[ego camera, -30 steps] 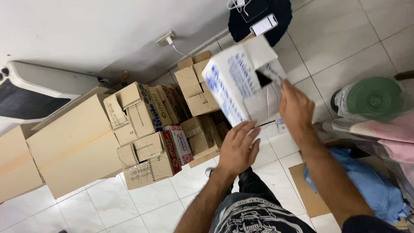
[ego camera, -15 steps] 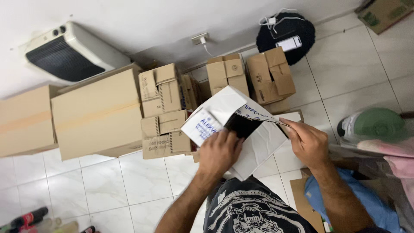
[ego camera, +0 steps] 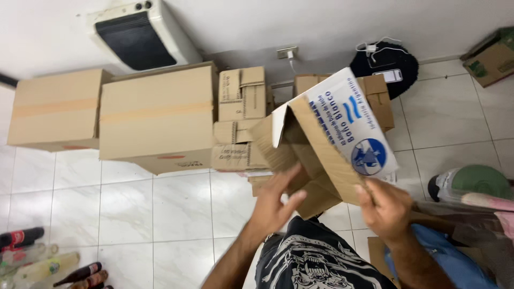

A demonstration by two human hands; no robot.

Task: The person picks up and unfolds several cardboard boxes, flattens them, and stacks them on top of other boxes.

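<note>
The left hand (ego camera: 274, 206) has its fingers spread apart, the tips pressing against the brown inner wall of an open cardboard box (ego camera: 326, 144) that is held up in the air in front of the person. The right hand (ego camera: 386, 207) grips the box's lower right edge, fingers curled around the cardboard beneath the white printed outer face (blue lettering and a round blue emblem). The box is tilted, its open mouth turned toward the left hand, one flap sticking out.

What lies deep inside the box cannot be made out, and both forearms are cut off by the bottom edge. The thumb of the right hand is hidden behind the cardboard.

Below is a white tiled floor (ego camera: 160, 214). Stacked brown cartons (ego camera: 158, 115) stand against a white wall, with a white wall heater (ego camera: 140, 33) above them. Bottles (ego camera: 48, 265) lie at the lower left corner, and a green-lidded container (ego camera: 474, 182) sits at the right.
</note>
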